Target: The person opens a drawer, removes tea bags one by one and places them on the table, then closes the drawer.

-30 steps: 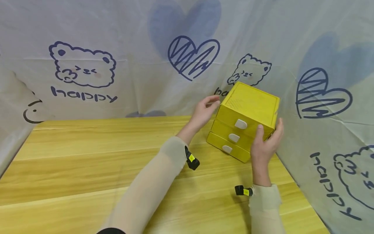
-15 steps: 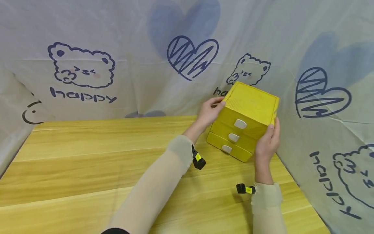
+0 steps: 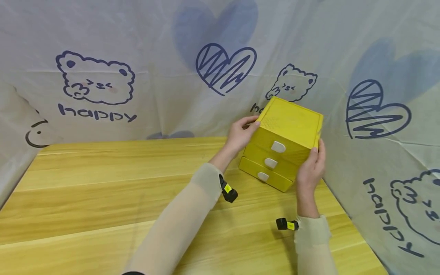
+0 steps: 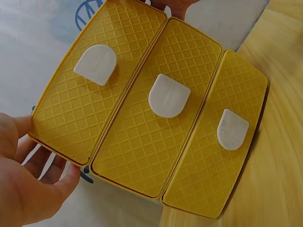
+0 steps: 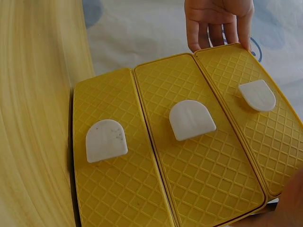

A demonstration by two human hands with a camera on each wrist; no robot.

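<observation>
Holding both arms out, a person in pale beige sleeves (image 3: 178,223) wears a small black wrist device with a yellow label (image 3: 229,192) at each cuff. Just past them, the right hand (image 3: 311,168) grips one side of a yellow, boxy, plastic-looking three-drawer cabinet (image 3: 290,122), thumb near the front top corner, fingers along the side; opposite, the left hand (image 3: 240,133) clasps the other side high up. The cabinet sits between the two grips, its base apparently down on the yellow wood-grain table (image 3: 103,191) below them. It stands upright, the ridged drawer fronts (image 4: 137,146) facing back toward the person and turned somewhat leftward, each one's long side running from hand to hand. A raised diamond lattice covers the fronts; every one bears a white, round-ended tab handle (image 3: 270,163), the lowest flecked with dark specks. The table spreads well left of the grip. Farthest off, beyond both hands, hangs a whitish cloth (image 3: 165,46) printed with navy bears, blue hearts and the word "happy".
</observation>
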